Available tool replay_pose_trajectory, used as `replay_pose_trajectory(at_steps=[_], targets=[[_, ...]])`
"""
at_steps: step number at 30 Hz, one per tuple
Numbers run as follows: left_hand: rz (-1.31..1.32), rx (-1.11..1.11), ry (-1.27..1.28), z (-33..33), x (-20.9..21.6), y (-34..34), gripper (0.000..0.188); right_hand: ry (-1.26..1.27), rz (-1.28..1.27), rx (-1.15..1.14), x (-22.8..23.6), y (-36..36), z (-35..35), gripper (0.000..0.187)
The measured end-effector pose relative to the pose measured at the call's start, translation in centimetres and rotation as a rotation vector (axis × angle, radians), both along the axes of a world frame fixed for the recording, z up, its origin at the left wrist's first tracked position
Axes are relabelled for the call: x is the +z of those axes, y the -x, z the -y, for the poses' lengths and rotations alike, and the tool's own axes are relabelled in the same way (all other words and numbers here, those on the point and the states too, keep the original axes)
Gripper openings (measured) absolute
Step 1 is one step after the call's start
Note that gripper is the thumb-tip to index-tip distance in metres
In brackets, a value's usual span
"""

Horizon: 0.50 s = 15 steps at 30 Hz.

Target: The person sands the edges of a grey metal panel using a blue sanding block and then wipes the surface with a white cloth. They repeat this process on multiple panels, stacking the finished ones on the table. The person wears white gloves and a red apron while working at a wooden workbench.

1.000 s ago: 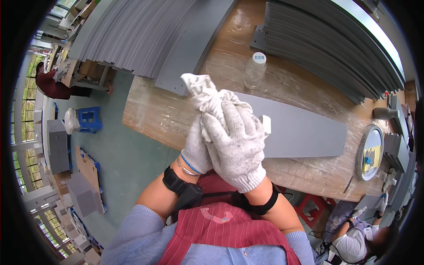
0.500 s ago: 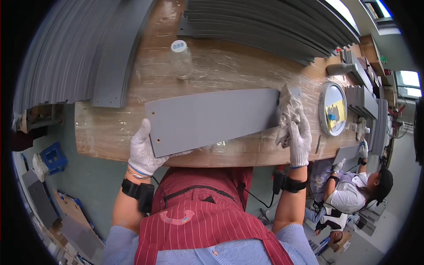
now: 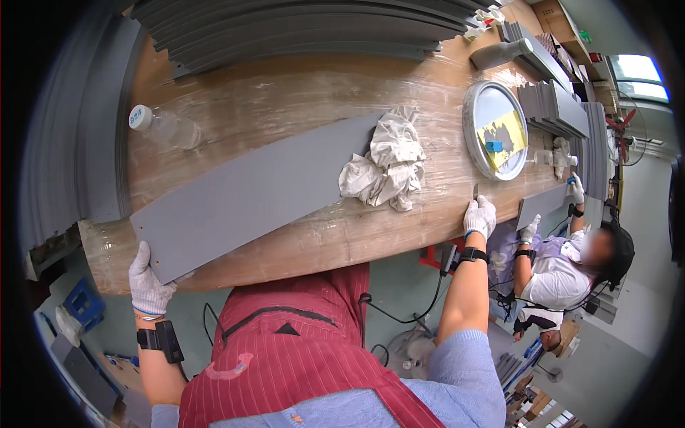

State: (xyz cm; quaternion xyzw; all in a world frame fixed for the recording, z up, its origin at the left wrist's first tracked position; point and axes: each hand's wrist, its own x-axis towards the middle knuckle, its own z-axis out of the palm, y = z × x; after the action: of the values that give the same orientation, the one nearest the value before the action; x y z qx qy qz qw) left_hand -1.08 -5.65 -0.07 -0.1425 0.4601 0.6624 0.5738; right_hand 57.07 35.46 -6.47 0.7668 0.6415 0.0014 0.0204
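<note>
A long grey board [image 3: 250, 192] with small holes at its near-left end lies slanted across the wrapped table. My left hand [image 3: 150, 285], in a white knit glove, grips that end at the corner, thumb at the edge and fingers partly hidden beneath. Over the board's far-right end a crumpled white rag [image 3: 392, 160] lies loose. At the table's front edge, right of the board, my gloved right hand [image 3: 480, 217] has its fingers closed around a thin dark strip [image 3: 476, 190], blade-like; most of it is hidden in the hand.
A clear bottle [image 3: 168, 128] lies tipped beyond the board. Grey board stacks stand at the left [image 3: 64, 135] and back [image 3: 300, 28]. On the right sits a round lid [image 3: 471, 128] bearing a yellow sheet and blue block. Farther right, a co-worker [image 3: 556, 264] handles a grey panel.
My right hand has let go of the rag, leaving it on the board, and moved to the thin strip at the table edge. The board's left end has come nearer and leftward with my left hand.
</note>
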Motion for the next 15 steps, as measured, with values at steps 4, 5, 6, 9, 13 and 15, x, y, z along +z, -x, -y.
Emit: replay_pose_trajectory(at_steps=[4,5,6,9,13,15], targets=[[-0.096,0.095,0.084,-0.3,1.3,-0.2,0.056,-0.181,-0.026,0.397,-1.8,1.0,6.0,0.021],[-0.100,0.094,0.080,-0.3,1.3,-0.2,0.055,-0.161,-0.069,0.473,-1.5,1.2,7.7,0.025],[-0.104,0.090,0.077,-0.3,1.4,-0.3,0.054,-0.139,-0.112,0.546,-1.1,1.4,9.0,0.030],[-0.097,0.071,0.069,-0.4,1.3,-0.1,0.055,-0.116,-0.097,0.720,0.2,2.5,11.2,0.044],[-0.063,0.068,0.026,-1.1,2.1,-0.3,0.057,-0.092,-0.203,0.893,-0.2,0.6,12.1,0.052],[-0.054,0.057,0.005,-1.1,2.3,-0.3,0.057,-0.073,-0.175,0.957,-0.6,-0.5,12.0,0.045]])
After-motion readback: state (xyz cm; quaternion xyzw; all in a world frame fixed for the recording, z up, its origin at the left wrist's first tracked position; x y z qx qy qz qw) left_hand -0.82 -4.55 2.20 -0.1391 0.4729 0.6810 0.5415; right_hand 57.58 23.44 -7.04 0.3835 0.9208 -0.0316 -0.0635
